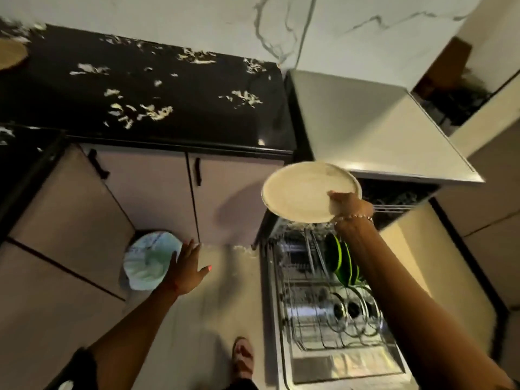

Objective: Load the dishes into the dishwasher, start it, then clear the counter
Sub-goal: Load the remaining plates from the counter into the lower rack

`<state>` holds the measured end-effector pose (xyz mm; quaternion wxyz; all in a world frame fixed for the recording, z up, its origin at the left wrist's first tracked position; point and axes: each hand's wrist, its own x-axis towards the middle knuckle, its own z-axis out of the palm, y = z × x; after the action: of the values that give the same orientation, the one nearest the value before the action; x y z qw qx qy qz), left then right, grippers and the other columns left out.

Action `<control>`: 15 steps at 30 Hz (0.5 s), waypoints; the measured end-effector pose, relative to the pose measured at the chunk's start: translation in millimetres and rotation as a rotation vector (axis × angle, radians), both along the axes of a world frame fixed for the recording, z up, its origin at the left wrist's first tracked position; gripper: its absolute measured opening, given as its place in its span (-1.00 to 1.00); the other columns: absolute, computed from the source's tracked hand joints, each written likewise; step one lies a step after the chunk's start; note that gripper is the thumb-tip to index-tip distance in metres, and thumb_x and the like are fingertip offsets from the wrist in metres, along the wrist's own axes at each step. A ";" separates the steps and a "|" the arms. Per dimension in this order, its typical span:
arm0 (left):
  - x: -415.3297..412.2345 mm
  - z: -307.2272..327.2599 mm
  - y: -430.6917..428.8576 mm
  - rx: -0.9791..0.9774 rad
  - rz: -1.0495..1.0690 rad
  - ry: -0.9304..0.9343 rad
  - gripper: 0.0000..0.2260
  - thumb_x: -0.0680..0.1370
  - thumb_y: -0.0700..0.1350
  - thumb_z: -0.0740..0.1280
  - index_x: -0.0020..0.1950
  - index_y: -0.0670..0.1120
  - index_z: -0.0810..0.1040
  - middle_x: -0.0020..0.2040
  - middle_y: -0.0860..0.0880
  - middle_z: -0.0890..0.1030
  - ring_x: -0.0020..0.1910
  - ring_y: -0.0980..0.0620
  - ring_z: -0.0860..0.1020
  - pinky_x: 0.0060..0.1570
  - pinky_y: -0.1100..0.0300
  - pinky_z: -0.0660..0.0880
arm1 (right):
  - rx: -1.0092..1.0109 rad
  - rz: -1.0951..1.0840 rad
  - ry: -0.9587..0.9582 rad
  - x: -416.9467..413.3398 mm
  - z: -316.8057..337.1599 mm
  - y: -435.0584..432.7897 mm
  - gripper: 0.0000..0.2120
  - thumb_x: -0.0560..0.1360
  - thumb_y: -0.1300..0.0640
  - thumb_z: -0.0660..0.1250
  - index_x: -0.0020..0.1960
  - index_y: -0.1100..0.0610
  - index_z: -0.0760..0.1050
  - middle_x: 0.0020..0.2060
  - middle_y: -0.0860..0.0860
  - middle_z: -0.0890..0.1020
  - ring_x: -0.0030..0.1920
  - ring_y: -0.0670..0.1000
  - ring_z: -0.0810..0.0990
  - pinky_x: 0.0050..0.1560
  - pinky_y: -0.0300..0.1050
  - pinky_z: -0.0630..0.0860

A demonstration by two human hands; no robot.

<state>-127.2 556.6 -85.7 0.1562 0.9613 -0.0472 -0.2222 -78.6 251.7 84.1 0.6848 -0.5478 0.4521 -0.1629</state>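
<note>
Cream plate (298, 192) gripped at rim by right hand (349, 205), above pulled-out dishwasher rack (284, 299). Left hand (187, 270) empty, fingers spread. Green plates (342, 261) upright in rack's far end.

Two beige cabinet doors (146, 192) stand side by side, each with a black bar handle (198, 171). A waste bin (149, 263), lined with a pale bag, stands on the beige floor (213, 311) just beside them. Pale crumbs (243, 250) lie at the door base. The wall (197, 18) is white with grey veining.
</note>
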 end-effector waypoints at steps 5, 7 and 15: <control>-30.1 -15.8 -48.8 -0.049 -0.121 0.027 -0.40 0.60 0.08 0.12 0.52 -0.10 -0.08 0.54 -0.07 -0.16 0.51 -0.02 -0.20 0.44 0.05 -0.21 | -0.369 -0.036 0.019 -55.4 -29.7 -27.8 -0.77 0.43 0.36 0.31 0.09 0.33 0.48 -0.07 0.11 0.51 -0.08 0.06 0.48 -0.04 -0.06 0.49; -34.7 -31.8 -63.8 -0.055 -0.152 0.055 -0.40 0.60 0.07 0.12 0.52 -0.09 -0.10 0.54 -0.07 -0.17 0.51 -0.02 -0.22 0.44 0.06 -0.22 | -0.580 0.025 0.031 -66.3 -51.5 -31.1 -0.74 0.51 0.32 0.22 0.20 0.32 0.43 -0.02 0.10 0.51 -0.03 0.03 0.46 -0.04 -0.14 0.42; -44.3 -145.8 -156.6 -0.180 -0.122 0.114 -0.27 0.56 0.07 0.23 0.52 -0.10 -0.18 0.47 0.03 -0.31 0.49 -0.01 -0.26 0.41 0.07 -0.31 | -0.837 0.555 0.240 -60.5 -200.6 -69.5 -0.70 0.61 0.24 0.02 0.32 0.31 0.25 -0.08 0.25 0.55 -0.09 0.21 0.55 -0.09 0.08 0.56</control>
<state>-171.5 400.0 -231.5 0.2304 0.9246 -0.1163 -0.2803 -139.1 182.1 -116.5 0.3679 -0.8891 0.2611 -0.0779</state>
